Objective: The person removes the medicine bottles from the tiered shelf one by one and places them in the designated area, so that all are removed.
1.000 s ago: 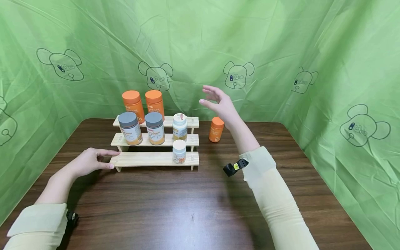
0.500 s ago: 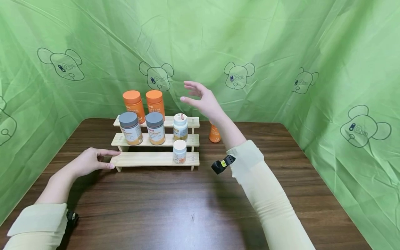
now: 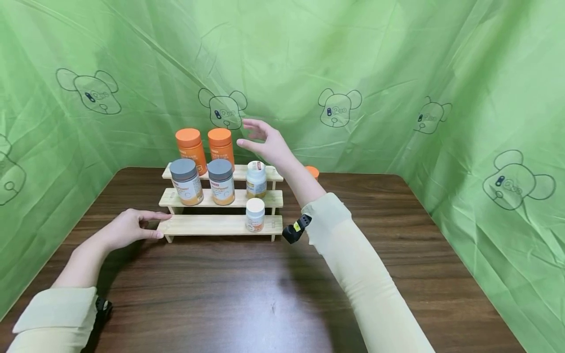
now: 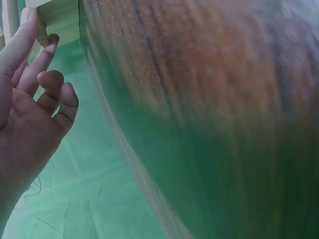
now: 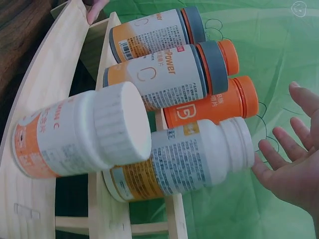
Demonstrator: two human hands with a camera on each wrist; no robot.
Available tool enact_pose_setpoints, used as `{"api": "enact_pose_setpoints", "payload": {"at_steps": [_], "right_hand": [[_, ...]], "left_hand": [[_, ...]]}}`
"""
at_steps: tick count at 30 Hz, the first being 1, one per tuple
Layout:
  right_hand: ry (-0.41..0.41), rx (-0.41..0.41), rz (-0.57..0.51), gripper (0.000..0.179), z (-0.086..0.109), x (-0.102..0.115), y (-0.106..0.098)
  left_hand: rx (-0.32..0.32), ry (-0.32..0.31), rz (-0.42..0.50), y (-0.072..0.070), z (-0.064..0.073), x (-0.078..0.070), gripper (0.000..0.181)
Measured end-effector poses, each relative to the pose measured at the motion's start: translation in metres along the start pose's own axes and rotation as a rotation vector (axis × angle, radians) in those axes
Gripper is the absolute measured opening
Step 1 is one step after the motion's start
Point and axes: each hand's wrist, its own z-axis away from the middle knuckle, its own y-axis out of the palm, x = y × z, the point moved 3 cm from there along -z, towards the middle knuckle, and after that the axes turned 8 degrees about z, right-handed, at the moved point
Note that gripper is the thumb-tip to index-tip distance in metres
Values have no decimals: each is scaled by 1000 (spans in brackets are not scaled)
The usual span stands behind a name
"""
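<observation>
At the left end of the wooden rack's [image 3: 203, 224] bottom tier, left hand [image 3: 128, 230] has thumb and forefinger pinching the board, thumb at the front corner, forefinger behind; other fingers loosely bent in the left wrist view. Right hand [image 3: 269, 145] is up above the top tier's right part, thumb and fingers spread wide, holding nothing. In the head view its thumb tip is just right of the right orange jar [image 3: 220, 142]. Left orange jar [image 3: 190, 139] is next to it; both upright on the top tier, lower parts partly blocked by the row in front. Middle tier, left to right: left gray-lidded jar [image 3: 187, 184], right gray-lidded jar [image 3: 221, 184], then a white-capped bottle [image 3: 256, 180] near the right end, below the right hand. Bottom tier: small white bottle [image 3: 255, 215], upright, near the right end. Past the right forearm an orange cap [image 3: 313, 172] shows; whatever is under it is hidden by the arm. Rack sits left of center, toward the far side of the dark wood-grain desk [image 3: 220, 279]. Pale sleeves on both arms, black strap [image 3: 291, 234] at the right cuff. Green curtain [image 3: 282, 54] with line-drawn animal heads around the desk.
</observation>
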Motion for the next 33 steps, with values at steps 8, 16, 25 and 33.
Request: {"api": "enact_pose_setpoints", "payload": {"at_steps": [8, 16, 25, 33], "right_hand": [[9, 35, 1, 60, -13, -9, 14], [14, 98, 6, 58, -30, -11, 30], [14, 141, 40, 50, -41, -5, 42], [-5, 112, 145, 47, -44, -4, 44]], "left_hand": [[8, -1, 22, 3, -2, -2, 56], [15, -5, 12, 1, -1, -2, 59], [12, 4, 18, 1, 1, -3, 58], [10, 10, 19, 1, 1, -3, 57]]}}
